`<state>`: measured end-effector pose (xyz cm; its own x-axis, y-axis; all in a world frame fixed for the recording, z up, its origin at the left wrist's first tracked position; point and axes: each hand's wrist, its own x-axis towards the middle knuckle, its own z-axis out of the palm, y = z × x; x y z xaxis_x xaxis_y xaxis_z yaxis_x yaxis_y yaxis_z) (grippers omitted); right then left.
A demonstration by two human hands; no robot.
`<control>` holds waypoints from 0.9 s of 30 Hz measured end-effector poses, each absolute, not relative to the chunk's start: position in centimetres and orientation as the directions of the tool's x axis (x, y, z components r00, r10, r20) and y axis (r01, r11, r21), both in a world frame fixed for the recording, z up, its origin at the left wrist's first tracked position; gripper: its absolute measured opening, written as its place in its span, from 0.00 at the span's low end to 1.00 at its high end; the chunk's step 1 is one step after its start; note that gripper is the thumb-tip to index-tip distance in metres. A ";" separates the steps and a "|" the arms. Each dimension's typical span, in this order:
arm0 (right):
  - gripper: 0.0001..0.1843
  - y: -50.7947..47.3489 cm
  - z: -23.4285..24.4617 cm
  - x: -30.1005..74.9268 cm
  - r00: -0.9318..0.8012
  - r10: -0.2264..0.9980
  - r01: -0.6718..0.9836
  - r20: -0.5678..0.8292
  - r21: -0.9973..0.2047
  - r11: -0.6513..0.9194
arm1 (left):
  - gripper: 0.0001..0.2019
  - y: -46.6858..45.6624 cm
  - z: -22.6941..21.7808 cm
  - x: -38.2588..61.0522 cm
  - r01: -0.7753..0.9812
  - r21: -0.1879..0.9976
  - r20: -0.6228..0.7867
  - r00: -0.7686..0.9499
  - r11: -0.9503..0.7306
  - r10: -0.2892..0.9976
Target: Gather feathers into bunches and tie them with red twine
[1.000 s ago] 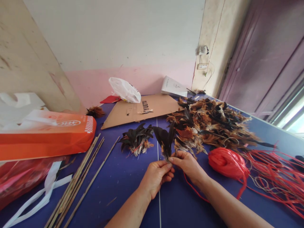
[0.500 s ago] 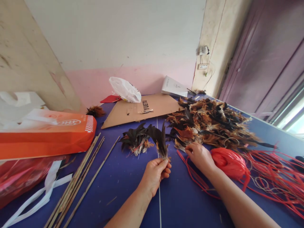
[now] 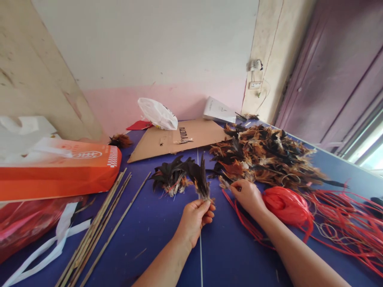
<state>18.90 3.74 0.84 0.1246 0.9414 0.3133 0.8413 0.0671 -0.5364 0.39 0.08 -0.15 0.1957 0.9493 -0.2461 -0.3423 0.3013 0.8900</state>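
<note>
"While pinching a dark feather bunch point(image 3: 202, 184) in the left hand point(image 3: 194, 218), fingers closed on the quill ends, what to say of the right hand point(image 3: 247, 196)?"

"Fingers curled, at the front edge of the feather pile point(image 3: 266, 155); impossible to tell whether holding anything."

"And around?"

"Red twine ball point(image 3: 284, 203) just beside that hand; black bundle point(image 3: 171, 172) left of the held bunch, on the blue table point(image 3: 239, 255)."

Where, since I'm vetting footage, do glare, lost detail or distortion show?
Head view throughout: window at far right washed out; red twine ball glossy with highlights; purple door stretched and leaning; black feathers in the left hand dark, fine detail lost.
</note>
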 end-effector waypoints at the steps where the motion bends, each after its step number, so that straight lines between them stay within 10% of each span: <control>1: 0.10 3.5 1.1 18.7 0.147 0.947 0.760 0.284 -0.646 0.076 | 0.09 0.1 -0.1 0.4 -0.345 0.889 -0.247 0.196 0.302 0.949; 5: 0.12 2.3 1.8 17.1 0.138 0.988 0.260 0.064 -0.965 0.026 | 0.09 0.1 -0.1 0.4 -0.363 0.874 -0.269 0.195 0.324 0.943; 10: 0.13 0.9 1.8 15.1 -0.122 0.989 -0.194 -0.081 -0.975 -0.104 | 0.08 0.2 0.0 0.2 -0.395 0.852 -0.298 0.176 0.344 0.938; 27: 0.08 0.2 0.3 13.2 -0.030 0.918 0.600 0.395 -0.728 0.333 | 0.09 -0.3 -0.1 1.0 -0.489 0.810 -0.256 0.201 0.323 0.946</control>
<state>13.19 0.16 0.34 -0.0296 0.9182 0.3951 0.5996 0.3326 -0.7279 0.95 -0.35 -0.07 0.2009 0.9457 -0.2556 -0.4888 0.3229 0.8105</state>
